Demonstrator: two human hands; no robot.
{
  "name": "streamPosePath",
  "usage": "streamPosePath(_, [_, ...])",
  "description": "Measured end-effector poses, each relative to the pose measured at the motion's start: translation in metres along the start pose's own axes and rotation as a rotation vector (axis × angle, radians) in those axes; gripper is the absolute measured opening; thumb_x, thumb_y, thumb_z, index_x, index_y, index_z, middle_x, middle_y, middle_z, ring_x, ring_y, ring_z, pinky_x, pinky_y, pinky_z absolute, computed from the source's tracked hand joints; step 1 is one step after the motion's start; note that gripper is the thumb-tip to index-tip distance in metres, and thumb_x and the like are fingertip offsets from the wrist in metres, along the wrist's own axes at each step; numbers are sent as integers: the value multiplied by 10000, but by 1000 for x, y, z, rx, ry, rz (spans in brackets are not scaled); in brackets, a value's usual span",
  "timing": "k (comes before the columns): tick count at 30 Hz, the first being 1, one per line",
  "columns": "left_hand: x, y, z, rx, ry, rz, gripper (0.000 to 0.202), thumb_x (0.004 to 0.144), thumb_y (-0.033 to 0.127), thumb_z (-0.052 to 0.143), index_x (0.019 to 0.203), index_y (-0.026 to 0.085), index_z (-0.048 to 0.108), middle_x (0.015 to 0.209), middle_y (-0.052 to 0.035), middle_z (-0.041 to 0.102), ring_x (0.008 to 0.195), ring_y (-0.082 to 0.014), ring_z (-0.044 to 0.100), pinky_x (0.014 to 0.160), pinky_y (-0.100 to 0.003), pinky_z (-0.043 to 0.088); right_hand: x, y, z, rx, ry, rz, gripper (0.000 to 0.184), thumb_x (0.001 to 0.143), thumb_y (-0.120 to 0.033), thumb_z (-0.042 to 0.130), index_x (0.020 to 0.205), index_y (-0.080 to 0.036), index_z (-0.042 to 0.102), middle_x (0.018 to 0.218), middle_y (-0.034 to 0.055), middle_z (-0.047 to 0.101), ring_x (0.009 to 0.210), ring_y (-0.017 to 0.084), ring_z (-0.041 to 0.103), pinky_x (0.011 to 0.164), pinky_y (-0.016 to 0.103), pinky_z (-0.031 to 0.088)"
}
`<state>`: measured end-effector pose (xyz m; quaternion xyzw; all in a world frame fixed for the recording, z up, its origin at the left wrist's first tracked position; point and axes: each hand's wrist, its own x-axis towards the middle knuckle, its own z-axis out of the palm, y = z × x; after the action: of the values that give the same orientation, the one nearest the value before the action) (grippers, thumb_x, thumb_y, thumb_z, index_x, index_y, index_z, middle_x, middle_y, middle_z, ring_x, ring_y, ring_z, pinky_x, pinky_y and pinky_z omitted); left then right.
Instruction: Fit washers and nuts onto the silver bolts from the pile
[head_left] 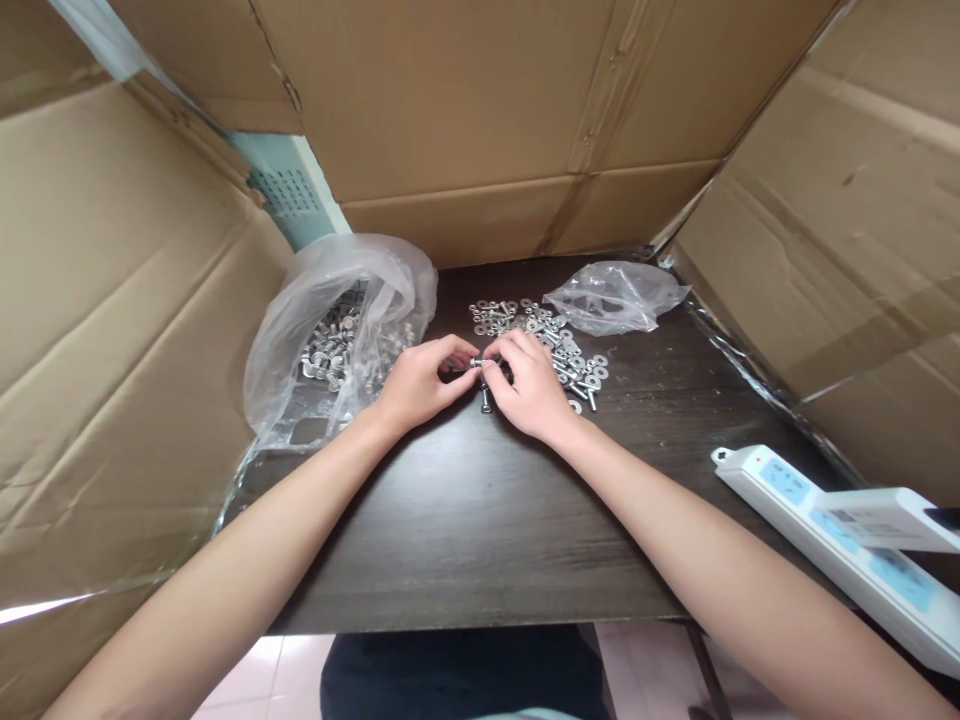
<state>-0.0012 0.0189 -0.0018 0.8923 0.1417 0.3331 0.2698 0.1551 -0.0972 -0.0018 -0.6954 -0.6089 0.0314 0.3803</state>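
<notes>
Near the middle of the dark table, my left hand [429,378] and my right hand [526,383] meet fingertip to fingertip. Between them they pinch a small shiny metal bolt [477,363], lying roughly level; the fingers cover part of it, and whether a nut or washer sits on it I cannot tell. Just below the fingertips another bolt [486,402] rests on the table. Behind and beside my right hand spreads a pile of loose bolts, nuts and flat washers [574,362].
At the left stands an open clear plastic bag [277,370] with many metal fasteners [330,345] inside. A crumpled plastic bag [619,297] lies at the back right. A white power strip [765,480] with a plugged-in adapter is at the right. Cardboard walls [480,120] enclose the table [480,540].
</notes>
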Motion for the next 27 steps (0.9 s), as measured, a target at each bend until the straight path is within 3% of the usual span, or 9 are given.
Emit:
streamPosePath(8, [0, 1, 0, -2, -5, -15, 151, 916, 262, 717, 1045, 188, 692, 925, -25, 776, 796, -153, 730, 733, -256, 592, 0, 0, 1, 19, 8, 7, 215, 1009, -287, 472, 898, -211, 640, 1063, 94, 654, 1081, 279, 582, 935, 455, 396])
streamPosePath(14, [0, 1, 0, -12, 1, -10, 139, 909, 233, 709, 1038, 186, 687, 913, -20, 772, 788, -147, 723, 724, -254, 581, 0, 1, 1, 19, 12, 5, 176, 979, -247, 472, 960, -223, 645, 1094, 95, 661, 1103, 277, 586, 950, 451, 403])
streamPosePath(27, [0, 0, 0, 3, 1, -9, 137, 907, 256, 705, 1026, 192, 681, 899, -21, 763, 777, -154, 715, 715, -264, 584, 0, 1, 1, 4, -10, 7, 173, 983, -285, 504, 910, -227, 650, 1084, 88, 663, 1089, 282, 568, 941, 455, 402])
